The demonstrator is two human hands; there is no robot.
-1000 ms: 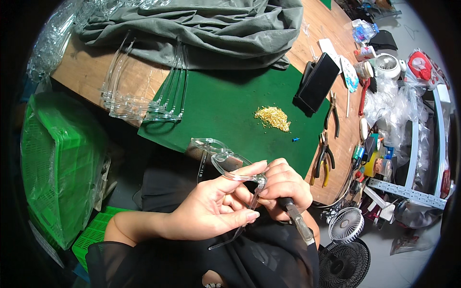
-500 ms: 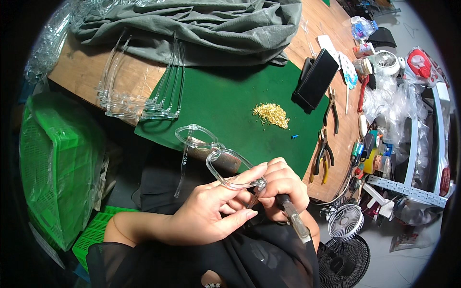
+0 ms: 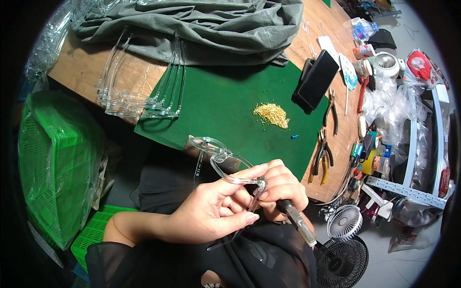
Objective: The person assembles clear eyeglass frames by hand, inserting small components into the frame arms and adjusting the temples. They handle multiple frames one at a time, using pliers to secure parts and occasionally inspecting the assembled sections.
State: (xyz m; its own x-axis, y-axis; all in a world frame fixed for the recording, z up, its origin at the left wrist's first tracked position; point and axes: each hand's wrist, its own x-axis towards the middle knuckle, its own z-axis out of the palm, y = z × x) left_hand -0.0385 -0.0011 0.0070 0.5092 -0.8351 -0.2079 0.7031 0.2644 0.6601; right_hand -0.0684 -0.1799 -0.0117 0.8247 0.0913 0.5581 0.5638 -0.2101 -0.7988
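Note:
My left hand point(image 3: 211, 206) is closed on a pair of clear plastic eyeglasses point(image 3: 225, 158), gripping them by the nearer rim, with the bridge and far rim pointing up and left. One temple hangs down at the far end; the other runs below my fingers. My right hand point(image 3: 283, 189) is wrapped round a screwdriver-like tool point(image 3: 298, 223) with a black collar and a greyish end pointing down right. Its fingertips meet the hinge corner of the eyeglasses, where the tool's other end is hidden. Behind the rims, a brown textured block point(image 3: 230, 164) sits at the table's edge.
Several clear eyeglass frames point(image 3: 139, 106) stand at left. On the green mat point(image 3: 216, 96) lie a pile of small gold-coloured parts point(image 3: 271, 115), a blue pin-like piece point(image 3: 295, 137) and a black phone point(image 3: 317, 79). Pliers point(image 3: 322, 156) lie at right; grey cloth point(image 3: 192, 29) covers the back.
The eyeglasses have turned in my hands: the far rim has tipped flatter and moved right, and the near temple now shows below my left hand. The tool's end has swung slightly down and right.

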